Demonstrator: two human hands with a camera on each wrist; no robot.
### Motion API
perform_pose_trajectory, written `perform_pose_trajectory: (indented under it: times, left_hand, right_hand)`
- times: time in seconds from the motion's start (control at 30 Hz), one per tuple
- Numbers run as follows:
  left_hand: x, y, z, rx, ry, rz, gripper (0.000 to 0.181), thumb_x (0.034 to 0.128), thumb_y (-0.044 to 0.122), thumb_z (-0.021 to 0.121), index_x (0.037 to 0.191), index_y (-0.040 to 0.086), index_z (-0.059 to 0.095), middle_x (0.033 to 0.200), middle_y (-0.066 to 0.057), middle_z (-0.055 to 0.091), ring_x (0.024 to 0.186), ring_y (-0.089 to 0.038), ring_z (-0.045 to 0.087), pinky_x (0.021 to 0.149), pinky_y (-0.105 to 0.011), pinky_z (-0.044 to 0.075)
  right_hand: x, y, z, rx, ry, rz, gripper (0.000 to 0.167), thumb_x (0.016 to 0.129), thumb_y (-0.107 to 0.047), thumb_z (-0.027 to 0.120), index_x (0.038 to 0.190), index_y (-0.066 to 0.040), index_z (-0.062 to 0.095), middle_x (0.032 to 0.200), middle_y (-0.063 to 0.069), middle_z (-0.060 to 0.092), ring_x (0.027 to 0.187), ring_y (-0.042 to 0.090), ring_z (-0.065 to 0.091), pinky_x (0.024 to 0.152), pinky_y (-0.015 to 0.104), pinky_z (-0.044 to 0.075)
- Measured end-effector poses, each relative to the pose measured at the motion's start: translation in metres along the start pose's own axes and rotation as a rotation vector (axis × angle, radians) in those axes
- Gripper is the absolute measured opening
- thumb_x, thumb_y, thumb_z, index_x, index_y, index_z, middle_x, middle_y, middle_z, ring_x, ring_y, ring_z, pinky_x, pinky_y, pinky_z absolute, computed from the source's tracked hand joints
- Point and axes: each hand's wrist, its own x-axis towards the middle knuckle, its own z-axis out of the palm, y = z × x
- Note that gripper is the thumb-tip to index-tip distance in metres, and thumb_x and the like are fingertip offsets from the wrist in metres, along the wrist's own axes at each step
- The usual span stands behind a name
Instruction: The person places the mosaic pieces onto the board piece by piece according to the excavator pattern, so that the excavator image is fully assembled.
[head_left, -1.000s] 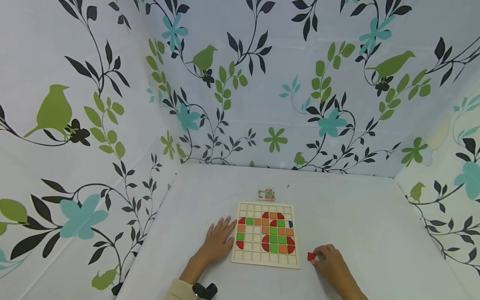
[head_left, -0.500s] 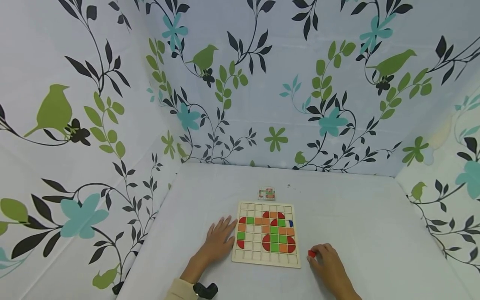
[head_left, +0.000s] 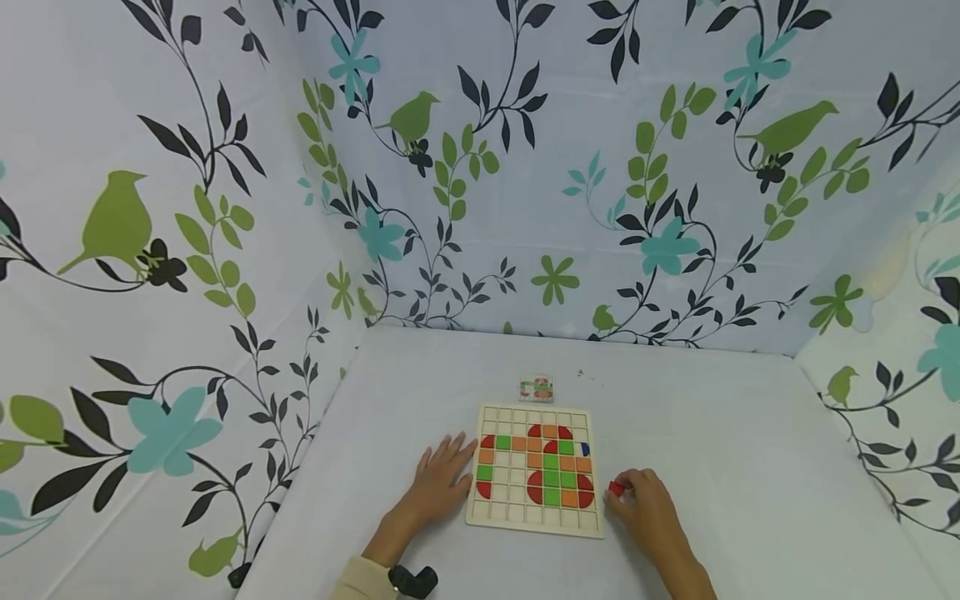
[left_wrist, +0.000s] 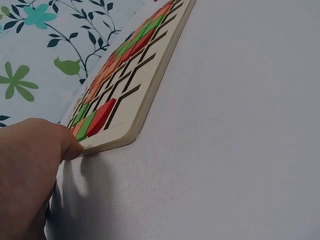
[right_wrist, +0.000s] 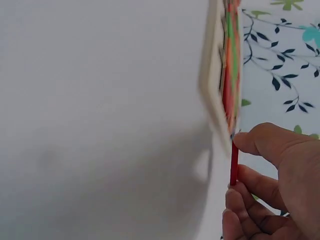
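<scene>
A light wooden grid board [head_left: 517, 516] lies on the white table, several of its squares filled with red, green and orange tiles and one with a blue and white tile [head_left: 585, 449]. My left hand [head_left: 437, 483] rests flat at the board's left edge, its fingers spread; in the left wrist view the thumb [left_wrist: 70, 145] touches that edge. To the right of the board, my right hand [head_left: 647, 510] pinches a thin red tile [right_wrist: 234, 162] between thumb and fingers. The red tile [head_left: 617, 488] is just off the board's right edge.
A small picture card [head_left: 536, 388] with a coloured pattern lies just beyond the board's far edge. White cloth covers the table [head_left: 697, 417]. Cloth walls [head_left: 480, 208] printed with leaves and birds rise at the back and sides.
My right hand has moved up and left toward the board with the red tile, turning the tile a little. The left hand stays at the board's edge.
</scene>
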Motion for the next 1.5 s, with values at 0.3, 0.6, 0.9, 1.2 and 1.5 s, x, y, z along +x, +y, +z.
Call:
perform_pose_trajectory:
  times: [0.3, 0.6, 0.9, 1.2, 1.5]
  left_hand:
    - [-0.001, 0.001, -0.002, -0.001, -0.006, 0.001, 0.058, 0.1065, 0.025, 0.054, 0.163, 0.015, 0.043, 0.172, -0.014, 0.033, 0.161, -0.041, 0.023, 0.125, -0.071, 0.014]
    - [0.0, 0.002, -0.004, -0.005, -0.011, 0.009, 0.058, 0.1067, 0.026, 0.055, 0.163, 0.016, 0.043, 0.172, -0.014, 0.033, 0.161, -0.041, 0.023, 0.125, -0.071, 0.014]
    - [0.0, 0.004, -0.001, -0.012, 0.008, 0.046, 0.058, 0.1055, 0.024, 0.058, 0.161, 0.013, 0.045, 0.17, -0.017, 0.036, 0.158, -0.045, 0.027, 0.123, -0.073, 0.016]
    - [0.003, -0.01, 0.014, -0.025, 0.064, 0.048, 0.057, 0.1061, 0.029, 0.058, 0.161, 0.019, 0.046, 0.171, -0.012, 0.036, 0.16, -0.041, 0.026, 0.124, -0.071, 0.016]
    - [0.001, -0.003, 0.006, -0.03, 0.05, 0.049, 0.057, 0.1062, 0.026, 0.054, 0.161, 0.015, 0.045, 0.169, -0.017, 0.037, 0.158, -0.046, 0.026, 0.123, -0.074, 0.016]
  right_hand:
    - [0.013, -0.062, 0.023, 0.048, -0.059, -0.124, 0.025, 0.09, -0.018, 0.082, 0.109, -0.004, 0.071, 0.103, 0.005, 0.062, 0.091, 0.016, 0.054, 0.079, 0.033, 0.055]
    - [0.01, -0.116, 0.058, 0.022, -0.06, -0.442, 0.021, 0.087, -0.012, 0.083, 0.099, -0.008, 0.066, 0.092, -0.001, 0.056, 0.081, 0.01, 0.046, 0.066, 0.022, 0.045]
    - [0.008, -0.123, 0.078, -0.099, -0.087, -0.548, 0.021, 0.088, -0.016, 0.086, 0.094, -0.013, 0.066, 0.086, -0.006, 0.053, 0.076, 0.007, 0.043, 0.066, 0.023, 0.043]
    - [0.008, -0.12, 0.076, -0.012, -0.247, -0.491, 0.007, 0.096, -0.009, 0.077, 0.1, -0.012, 0.073, 0.097, -0.006, 0.06, 0.088, 0.006, 0.053, 0.08, 0.027, 0.056]
    - [0.011, -0.117, 0.075, -0.028, -0.195, -0.534, 0.004, 0.096, -0.01, 0.076, 0.1, -0.012, 0.075, 0.1, -0.004, 0.061, 0.092, 0.009, 0.056, 0.084, 0.03, 0.056]
